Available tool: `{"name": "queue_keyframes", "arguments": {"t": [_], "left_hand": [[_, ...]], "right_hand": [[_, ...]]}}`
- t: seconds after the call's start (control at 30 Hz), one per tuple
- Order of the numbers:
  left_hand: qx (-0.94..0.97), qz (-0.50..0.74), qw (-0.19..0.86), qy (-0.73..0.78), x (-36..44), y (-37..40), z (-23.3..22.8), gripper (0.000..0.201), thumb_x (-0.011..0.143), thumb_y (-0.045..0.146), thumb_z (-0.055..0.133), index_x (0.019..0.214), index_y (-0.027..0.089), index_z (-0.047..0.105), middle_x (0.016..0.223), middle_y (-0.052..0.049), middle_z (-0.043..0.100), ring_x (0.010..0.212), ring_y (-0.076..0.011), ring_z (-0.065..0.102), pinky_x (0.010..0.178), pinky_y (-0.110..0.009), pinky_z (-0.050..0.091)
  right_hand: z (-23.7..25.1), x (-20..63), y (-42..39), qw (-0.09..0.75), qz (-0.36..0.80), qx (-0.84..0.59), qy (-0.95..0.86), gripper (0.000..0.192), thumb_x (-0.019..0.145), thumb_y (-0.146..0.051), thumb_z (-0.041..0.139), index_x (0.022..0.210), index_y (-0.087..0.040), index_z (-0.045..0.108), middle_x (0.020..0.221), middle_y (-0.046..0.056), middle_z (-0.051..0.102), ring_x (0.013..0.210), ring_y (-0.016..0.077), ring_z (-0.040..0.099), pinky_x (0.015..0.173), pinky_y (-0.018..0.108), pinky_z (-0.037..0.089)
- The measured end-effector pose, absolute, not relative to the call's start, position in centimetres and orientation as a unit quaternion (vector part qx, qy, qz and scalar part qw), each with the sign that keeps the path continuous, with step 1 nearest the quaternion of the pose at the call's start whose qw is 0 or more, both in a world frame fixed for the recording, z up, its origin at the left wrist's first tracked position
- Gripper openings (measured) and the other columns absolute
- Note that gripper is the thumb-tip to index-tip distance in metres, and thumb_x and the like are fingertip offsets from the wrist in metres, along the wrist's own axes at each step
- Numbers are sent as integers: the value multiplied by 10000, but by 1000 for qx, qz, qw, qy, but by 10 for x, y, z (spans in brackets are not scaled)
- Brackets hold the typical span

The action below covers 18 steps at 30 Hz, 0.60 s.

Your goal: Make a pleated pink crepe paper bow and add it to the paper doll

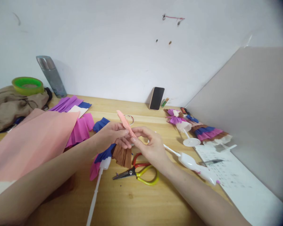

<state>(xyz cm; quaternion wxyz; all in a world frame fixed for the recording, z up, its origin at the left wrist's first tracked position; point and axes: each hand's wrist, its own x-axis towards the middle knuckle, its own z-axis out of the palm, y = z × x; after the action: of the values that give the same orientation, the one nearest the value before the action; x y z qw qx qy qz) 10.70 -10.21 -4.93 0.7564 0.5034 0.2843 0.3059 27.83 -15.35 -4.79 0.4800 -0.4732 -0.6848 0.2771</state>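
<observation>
I see the wooden tabletop, then a big pink paper sheet on its left side. My left hand and right hand both pinch a small pink paper strip above the scissors.

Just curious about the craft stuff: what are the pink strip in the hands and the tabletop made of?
Pink strip: probably crepe paper, matte and thin, pinched by both hands.
Tabletop: looks like light wood with visible grain and a smooth, slightly glossy finish.
</observation>
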Motion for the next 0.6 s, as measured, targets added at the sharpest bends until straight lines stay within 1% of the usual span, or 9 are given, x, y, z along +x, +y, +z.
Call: {"name": "queue_keyframes", "arguments": {"t": [0.1,0.2,0.33,0.43,0.53,0.6], "left_hand": [[529,309,730,302,109,-102,-51,396,671,461,812,735,86,705,615,-79,703,456,-124,640,392,-165,483],[561,310,699,318,110,-104,-51,375,692,452,787,734,91,696,593,-69,694,398,-114,600,341,-168,439],[593,311,666,329,111,-107,-49,329,711,419,757,692,102,671,571,-52,677,363,-87,543,326,-164,389],[610,314,640,346,109,-108,-45,297,715,393,753,717,106,676,539,-16,640,359,-61,496,334,-150,343],[604,336,623,367,107,-108,-40,297,691,379,778,751,105,681,484,31,566,358,-38,439,347,-141,287],[589,359,622,369,106,-107,-38,320,687,405,775,696,109,655,457,42,530,356,-33,413,349,-143,258]], "right_hand": [[-47,277,-154,477,301,-474,-676,97,774,-228,655,859,-197,688,726,21,743,680,176,690,695,314,554],[-47,277,-152,477,311,-484,-664,69,766,-255,667,799,-195,663,651,9,702,637,166,657,653,296,528],[-50,277,-150,476,317,-503,-649,147,753,-300,668,679,-195,598,602,1,640,587,147,592,584,268,467],[-52,278,-149,474,325,-510,-640,203,747,-329,649,628,-202,546,594,2,604,563,141,543,545,264,432],[-53,277,-150,469,311,-512,-649,208,750,-335,644,626,-203,541,589,-1,591,566,146,536,563,275,436],[-53,276,-151,466,297,-508,-661,208,757,-327,639,620,-204,542,594,-2,598,580,150,548,601,286,452]]}}
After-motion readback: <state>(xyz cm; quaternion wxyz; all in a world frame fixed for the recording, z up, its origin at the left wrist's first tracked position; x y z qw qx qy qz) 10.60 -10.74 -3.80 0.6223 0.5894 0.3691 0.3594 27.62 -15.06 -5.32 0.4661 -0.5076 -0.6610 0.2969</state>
